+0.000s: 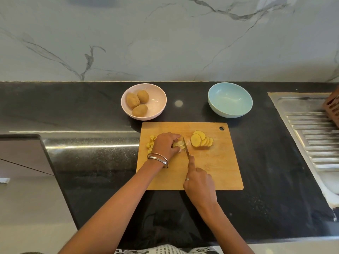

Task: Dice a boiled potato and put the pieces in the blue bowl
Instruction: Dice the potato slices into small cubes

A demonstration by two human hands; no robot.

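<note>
Yellow potato strips (177,144) crosswise under knife (185,146)

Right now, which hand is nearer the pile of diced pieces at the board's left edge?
Left. The left hand lies right beside the diced pieces, holding the potato being cut. The right hand grips the knife, nearer the person.

Three whole potatoes (138,102) sit there, two bowls, pink bowl (159,107) and blue bowl (230,103), one cutting board (216,162), one knife (185,146).
</note>
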